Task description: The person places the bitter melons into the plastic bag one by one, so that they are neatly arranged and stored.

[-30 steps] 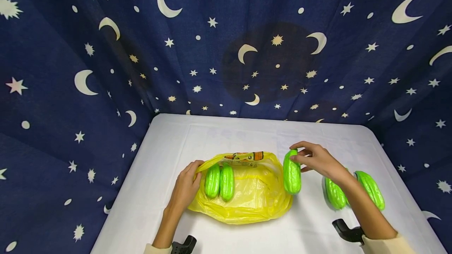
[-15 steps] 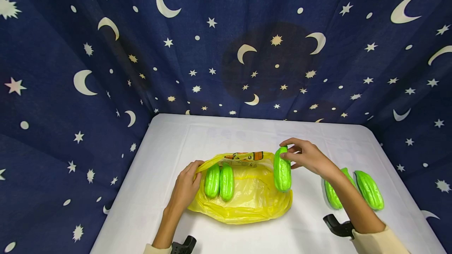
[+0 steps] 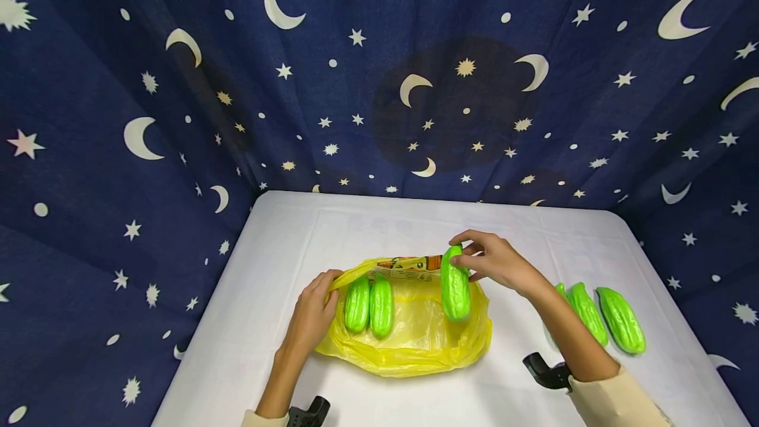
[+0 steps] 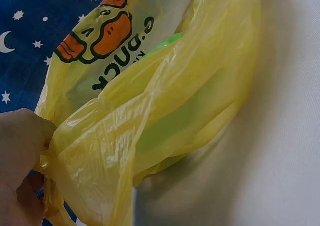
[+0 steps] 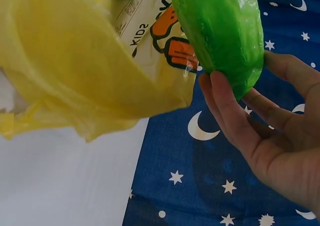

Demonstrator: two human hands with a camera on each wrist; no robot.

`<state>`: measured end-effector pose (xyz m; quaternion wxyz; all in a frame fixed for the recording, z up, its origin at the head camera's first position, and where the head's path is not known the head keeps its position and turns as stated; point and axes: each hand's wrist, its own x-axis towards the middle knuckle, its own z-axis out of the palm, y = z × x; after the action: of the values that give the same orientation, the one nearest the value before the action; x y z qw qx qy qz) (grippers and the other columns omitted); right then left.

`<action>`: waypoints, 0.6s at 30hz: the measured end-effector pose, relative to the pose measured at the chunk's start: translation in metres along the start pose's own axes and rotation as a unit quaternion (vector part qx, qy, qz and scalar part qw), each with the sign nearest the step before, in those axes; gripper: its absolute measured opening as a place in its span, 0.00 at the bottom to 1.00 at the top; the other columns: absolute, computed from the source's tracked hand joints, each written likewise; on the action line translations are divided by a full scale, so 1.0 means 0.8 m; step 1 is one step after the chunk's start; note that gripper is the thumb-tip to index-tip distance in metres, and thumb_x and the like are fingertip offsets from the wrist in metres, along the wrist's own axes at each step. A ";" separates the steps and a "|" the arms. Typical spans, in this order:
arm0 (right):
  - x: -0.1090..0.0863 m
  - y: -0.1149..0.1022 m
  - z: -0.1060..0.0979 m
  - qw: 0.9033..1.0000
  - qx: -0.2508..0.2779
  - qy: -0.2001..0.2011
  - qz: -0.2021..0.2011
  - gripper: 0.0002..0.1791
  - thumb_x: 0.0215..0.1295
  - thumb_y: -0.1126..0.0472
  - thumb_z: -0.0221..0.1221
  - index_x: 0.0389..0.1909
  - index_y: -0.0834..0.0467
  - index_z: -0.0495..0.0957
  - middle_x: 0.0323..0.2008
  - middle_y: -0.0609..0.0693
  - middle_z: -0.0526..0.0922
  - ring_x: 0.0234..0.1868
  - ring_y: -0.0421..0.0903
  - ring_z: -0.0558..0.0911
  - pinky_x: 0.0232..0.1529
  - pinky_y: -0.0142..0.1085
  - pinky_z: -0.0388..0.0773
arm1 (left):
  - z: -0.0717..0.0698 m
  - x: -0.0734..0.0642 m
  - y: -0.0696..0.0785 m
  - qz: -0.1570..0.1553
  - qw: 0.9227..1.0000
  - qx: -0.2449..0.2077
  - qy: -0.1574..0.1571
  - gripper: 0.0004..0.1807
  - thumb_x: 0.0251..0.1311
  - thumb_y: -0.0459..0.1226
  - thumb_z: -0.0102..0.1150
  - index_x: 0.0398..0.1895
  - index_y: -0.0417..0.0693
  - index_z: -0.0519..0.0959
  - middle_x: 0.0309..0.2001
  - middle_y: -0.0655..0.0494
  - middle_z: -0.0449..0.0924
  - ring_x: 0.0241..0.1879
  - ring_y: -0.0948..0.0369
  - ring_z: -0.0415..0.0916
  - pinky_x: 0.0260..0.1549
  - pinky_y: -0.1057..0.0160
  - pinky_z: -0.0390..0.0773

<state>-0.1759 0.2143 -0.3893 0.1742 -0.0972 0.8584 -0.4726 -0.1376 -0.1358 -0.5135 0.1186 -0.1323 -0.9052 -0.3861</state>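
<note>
A plump green cucumber (image 3: pixel 455 295) hangs upright over the right part of a yellow plastic bag (image 3: pixel 409 362). My right hand (image 3: pixel 499 263) pinches it near its top end with thumb and fingers; the right wrist view shows the fingertips on the cucumber (image 5: pixel 220 31). At the bag's left side, my left hand (image 3: pixel 315 308) grips the rim, and the plastic bunches at its fingers in the left wrist view. The bag's mouth gapes upward. Inside lie two cucumbers side by side, one on the left (image 3: pixel 356 305) and one on the right (image 3: pixel 382 308).
More green cucumbers lie at the right of the white table (image 3: pixel 284 229): one at the outer side (image 3: pixel 620 320), one beside it (image 3: pixel 587 313), and another partly behind my right forearm. A dark blue curtain (image 3: pixel 356 84) with moons and stars surrounds the table.
My right hand has moved left with the cucumber, from beside the bag's right edge to over its opening. The left hand and the bag have stayed nearly still.
</note>
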 end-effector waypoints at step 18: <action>0.028 -0.017 0.038 0.999 0.018 -0.032 -0.026 0.24 0.64 0.59 0.65 0.57 0.66 0.74 0.40 0.60 0.81 0.35 0.49 0.84 0.32 0.42 0.85 | 0.005 0.000 0.001 -0.001 1.000 -0.004 0.003 0.15 0.67 0.27 0.56 0.53 0.50 0.79 0.47 0.57 0.82 0.47 0.59 0.80 0.44 0.57 0.80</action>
<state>-0.1843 0.1759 -0.3977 0.1909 -0.1310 0.8409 -0.4893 -0.1380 -0.1324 -0.5156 0.1208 -0.1310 -0.9032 -0.3903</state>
